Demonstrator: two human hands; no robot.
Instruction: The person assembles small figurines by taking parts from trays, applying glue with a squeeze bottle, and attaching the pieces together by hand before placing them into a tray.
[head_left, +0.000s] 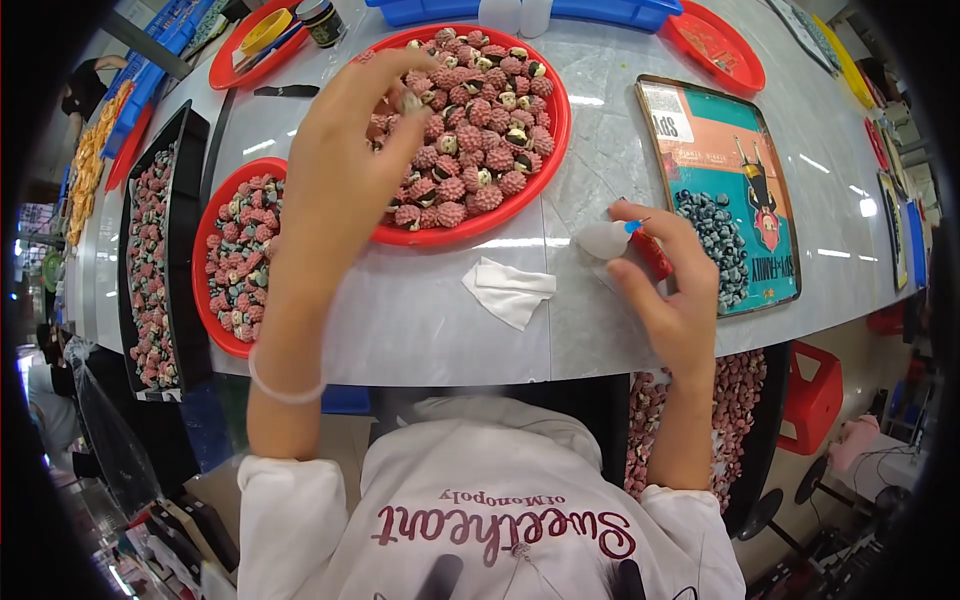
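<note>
My left hand (350, 160) reaches out over the big red tray (556, 130) at the far middle of the desk (440, 320), fingers pinched on one small pink piece (411, 101) lifted from the heap of pink, ridged, shell-like pieces (480, 140) that fills it. The piece sits at my fingertips, just above the heap's left side, so the thing I am working lies straight ahead of this hand and a little to the right.

My right hand (670, 290) rests near the desk's near edge, well to the right of the tray, closed around a small applicator bottle (608, 240) with a whitish body, a blue tip and a red part under my fingers. Its long axis runs roughly left to right, the whitish end pointing left toward the other hand.

Between the two hands a folded white cloth (510, 290) lies on the desk. A second red tray (215, 270) of the same pink pieces sits to the left, partly under my forearm. To the right lies a printed rectangular tray (700, 130) holding dark bluish beads (715, 245). The left hand is the nearer one to the pink pieces; the right is nearer the beads.
</note>
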